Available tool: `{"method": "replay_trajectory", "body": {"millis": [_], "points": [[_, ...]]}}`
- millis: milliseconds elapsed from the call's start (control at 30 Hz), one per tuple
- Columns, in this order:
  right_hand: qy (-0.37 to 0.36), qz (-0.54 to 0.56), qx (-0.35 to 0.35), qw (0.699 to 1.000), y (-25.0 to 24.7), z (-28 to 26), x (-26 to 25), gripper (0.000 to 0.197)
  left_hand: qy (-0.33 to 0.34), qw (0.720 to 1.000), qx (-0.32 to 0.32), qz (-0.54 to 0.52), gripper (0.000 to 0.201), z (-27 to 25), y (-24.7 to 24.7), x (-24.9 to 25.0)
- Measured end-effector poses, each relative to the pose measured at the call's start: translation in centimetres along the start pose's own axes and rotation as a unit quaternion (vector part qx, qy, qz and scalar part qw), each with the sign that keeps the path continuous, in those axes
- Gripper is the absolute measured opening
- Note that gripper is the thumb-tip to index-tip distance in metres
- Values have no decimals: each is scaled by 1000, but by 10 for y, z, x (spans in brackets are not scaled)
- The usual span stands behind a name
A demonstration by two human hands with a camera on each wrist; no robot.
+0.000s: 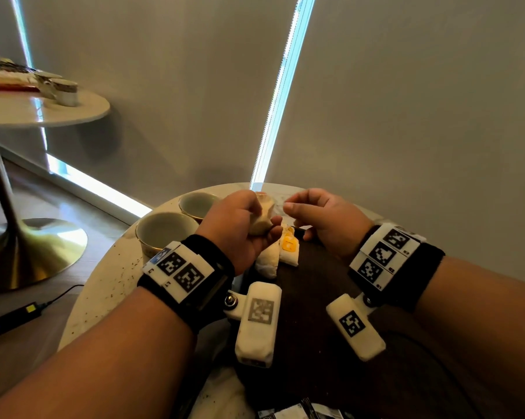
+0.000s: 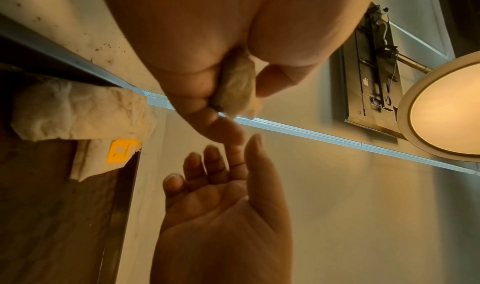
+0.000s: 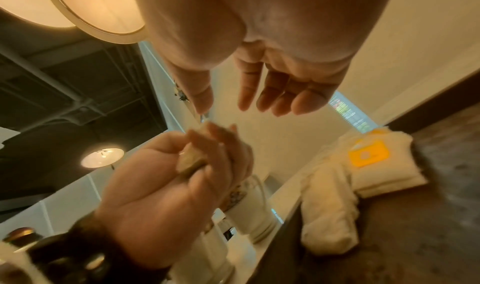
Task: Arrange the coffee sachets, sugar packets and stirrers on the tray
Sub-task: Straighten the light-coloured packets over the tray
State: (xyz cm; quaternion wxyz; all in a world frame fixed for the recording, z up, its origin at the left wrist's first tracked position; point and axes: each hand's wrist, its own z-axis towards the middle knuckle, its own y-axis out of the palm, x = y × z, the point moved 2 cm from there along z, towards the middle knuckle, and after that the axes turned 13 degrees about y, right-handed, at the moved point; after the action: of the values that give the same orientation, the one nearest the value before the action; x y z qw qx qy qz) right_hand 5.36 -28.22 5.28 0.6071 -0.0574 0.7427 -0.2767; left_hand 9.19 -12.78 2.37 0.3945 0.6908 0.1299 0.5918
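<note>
1. Cream-coloured and crumpled, a soft paper packet (image 1: pixel 262 220) sits in the left hand (image 1: pixel 234 231), raised above the round pale marble table (image 1: pixel 104 285). The fingers (image 2: pixel 226 130) curl round it and the thumb closes from the other side, so only its wrinkled end pokes out; that grip looks meant to carry it rather than open it.
2. Just beside it, not touching as far as the wrist views show, hangs the right hand (image 1: pixel 324 220). Its fingers (image 3: pixel 280 95) are loosely extended and a little apart, palm turned toward the packet, holding nothing. My guess is that it waits to receive or straighten the packet.
3. Below both hands lies the dark brown wooden tray (image 1: pixel 315 285) on the table. At its far edge rest a cream packet bearing a yellow square label (image 1: pixel 289 247) and, touching it, a rolled white packet (image 1: pixel 268 258). They lie side by side, which suggests a row being built there.
4. Two white cups with gold rims (image 1: pixel 164 234) stand on the table left of the tray, apart from it.
5. Printed black-and-white sachets (image 1: pixel 300 412) peek in at the bottom of the head view, near the tray's close end; whether they lie on it I cannot tell.
6. Stirrers I cannot make out anywhere.
7. Judging by this, the arranging is under way, with the held packet likely bound for the spot beside the two already laid.
</note>
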Motion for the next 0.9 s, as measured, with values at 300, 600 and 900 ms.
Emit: {"method": "replay_trajectory", "body": {"millis": [300, 600, 900], "points": [[-48, 51, 7, 998, 16, -7, -3, 5, 29, 998, -43, 28, 34, 4, -1, -6], [-31, 111, 15, 993, 16, -5, -1, 13, 6, 998, -49, 31, 43, 4, -1, -4], [-29, 148, 2, 989, 13, -7, -2, 12, 7, 997, -30, 66, 45, 7, -3, -7]]}}
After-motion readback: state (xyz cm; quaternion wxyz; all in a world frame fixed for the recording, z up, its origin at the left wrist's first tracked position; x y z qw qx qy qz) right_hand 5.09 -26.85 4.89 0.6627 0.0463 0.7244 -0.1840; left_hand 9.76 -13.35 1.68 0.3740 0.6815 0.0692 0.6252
